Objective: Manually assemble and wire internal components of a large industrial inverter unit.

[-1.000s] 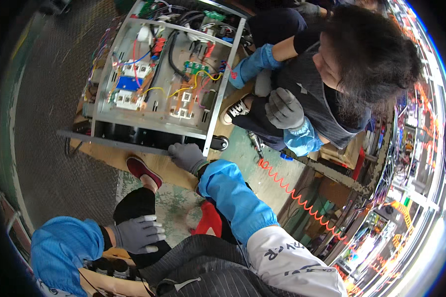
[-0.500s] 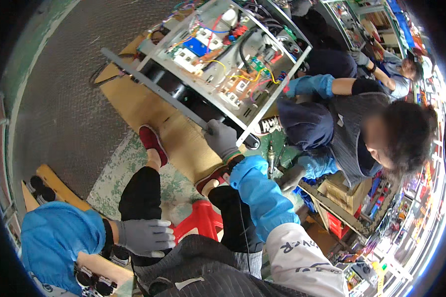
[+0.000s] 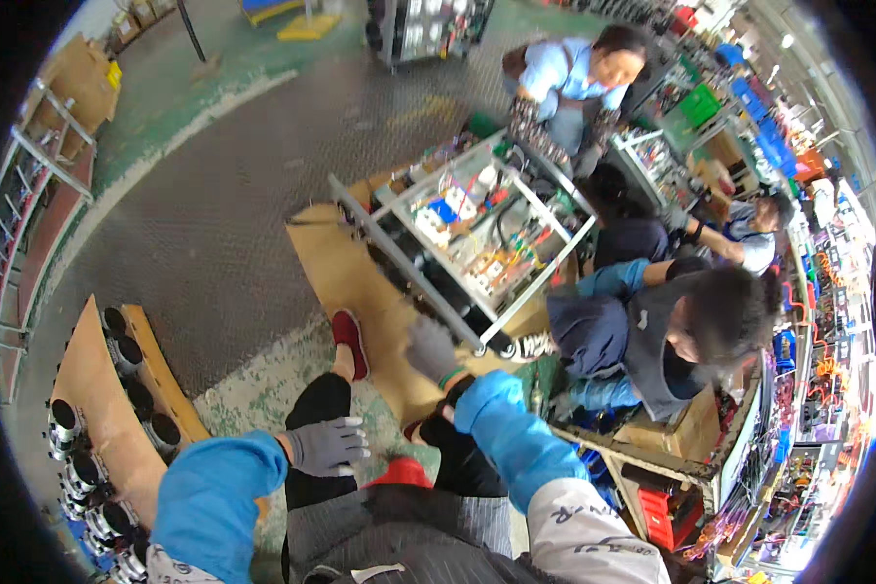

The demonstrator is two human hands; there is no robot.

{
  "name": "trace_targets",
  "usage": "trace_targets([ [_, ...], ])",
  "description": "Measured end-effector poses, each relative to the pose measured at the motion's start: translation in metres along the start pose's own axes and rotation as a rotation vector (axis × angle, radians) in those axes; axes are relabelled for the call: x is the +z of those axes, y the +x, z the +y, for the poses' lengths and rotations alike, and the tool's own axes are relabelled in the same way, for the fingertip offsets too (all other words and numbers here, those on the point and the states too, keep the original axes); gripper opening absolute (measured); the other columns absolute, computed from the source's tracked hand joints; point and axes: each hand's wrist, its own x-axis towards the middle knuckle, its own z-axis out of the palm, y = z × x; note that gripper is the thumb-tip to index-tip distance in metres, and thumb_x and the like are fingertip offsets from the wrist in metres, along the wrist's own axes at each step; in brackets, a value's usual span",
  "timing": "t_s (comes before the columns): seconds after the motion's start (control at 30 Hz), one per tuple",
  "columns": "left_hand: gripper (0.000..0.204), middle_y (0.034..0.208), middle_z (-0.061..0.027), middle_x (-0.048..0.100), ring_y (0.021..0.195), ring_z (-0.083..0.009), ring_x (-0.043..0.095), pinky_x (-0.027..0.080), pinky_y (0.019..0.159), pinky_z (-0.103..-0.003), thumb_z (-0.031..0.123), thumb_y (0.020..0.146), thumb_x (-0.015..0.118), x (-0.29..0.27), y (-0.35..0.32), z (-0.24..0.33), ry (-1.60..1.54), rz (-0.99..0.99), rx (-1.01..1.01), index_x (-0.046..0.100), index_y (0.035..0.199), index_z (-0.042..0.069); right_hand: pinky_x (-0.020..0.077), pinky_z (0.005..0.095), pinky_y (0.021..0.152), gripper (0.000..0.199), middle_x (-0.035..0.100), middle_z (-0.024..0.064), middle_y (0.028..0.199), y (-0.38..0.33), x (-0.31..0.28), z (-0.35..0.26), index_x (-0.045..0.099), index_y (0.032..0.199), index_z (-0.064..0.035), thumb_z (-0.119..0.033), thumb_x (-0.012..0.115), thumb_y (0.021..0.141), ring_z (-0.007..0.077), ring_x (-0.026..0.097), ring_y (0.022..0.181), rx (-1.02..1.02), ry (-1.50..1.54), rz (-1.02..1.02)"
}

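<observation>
One open metal chassis [image 3: 539, 282] lies just above the center of the frame, turned at an angle, with a cardboard sheet [image 3: 346, 273] showing along its lower left side. The long gray panel [image 3: 407, 266] runs along its lower left face. The right hand [image 3: 430, 350], in a gray glove, is at the lower end of this panel; motion blur hides the fingers, so neither their closure nor contact with the edge can be told. The left hand [image 3: 328, 448], at lower center-left, rests flat on the black-clad left leg [image 3: 311, 414] with fingers extended, and no object shows in it. For sound handling, grip the panel by its outer edge, with fingers outside the gap between panel and frame. Wires and a blue block [image 3: 445, 210] are exposed inside; the frame appears the safer hold. Because the panel is long, a single-handed grip near one end is likely to give poor control; the left hand is free to support the other end. Coordinate with the crouching co-worker [image 3: 642, 360] at right and the person in light blue [image 3: 569, 73] at upper right, both close to the chassis.
</observation>
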Motion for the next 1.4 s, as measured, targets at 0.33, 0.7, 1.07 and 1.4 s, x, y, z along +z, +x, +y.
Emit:
trace_targets([
  [0.33,0.045,0.124,-0.0123,0.061,0.126,-0.0279,0.053,0.024,0.121,-0.047,0.038,0.093,0.058,0.027,-0.019,0.011,0.345,-0.068,-0.024,0.061,0.126,0.009,0.0521,0.0456,0.093,0.036,0.068,0.0174,0.115,-0.211,-0.061,-0.106,0.065,0.125,-0.0098,-0.025,0.059,0.093,0.0379,0.065,0.107,-0.223,0.314,-0.490],
  [0.7,0.041,0.110,-0.0113,0.063,0.113,-0.0295,0.058,0.028,0.116,-0.049,0.037,0.089,0.058,0.044,-0.027,0.026,0.573,0.124,-0.107,0.063,0.114,0.006,0.0520,0.0419,0.096,0.039,0.064,0.0141,0.127,-0.346,-0.053,-0.091,0.063,0.130,-0.0182,-0.032,0.056,0.094,0.0349,0.064,0.114,-0.283,0.111,-0.372],
  [1.07,0.036,0.123,-0.0154,0.059,0.122,-0.0351,0.054,0.031,0.117,-0.051,0.024,0.092,0.064,-0.003,-0.011,0.160,0.308,0.695,-0.576,0.058,0.123,0.006,0.0554,0.0460,0.073,0.034,0.065,0.0106,0.101,-0.368,-0.056,-0.082,0.063,0.123,-0.0161,-0.023,0.056,0.090,0.0353,0.068,0.088,-0.395,0.159,-0.095],
  [1.4,0.031,0.133,-0.0114,0.057,0.131,-0.0316,0.050,0.035,0.116,-0.047,0.017,0.091,0.056,0.139,-0.098,0.257,-0.031,0.452,-0.378,0.062,0.120,0.010,0.0558,0.0469,0.066,0.017,0.070,0.0128,0.091,-0.350,-0.073,-0.106,0.067,0.105,-0.0118,-0.020,0.064,0.091,0.0370,0.068,0.079,-0.392,0.272,0.035],
])
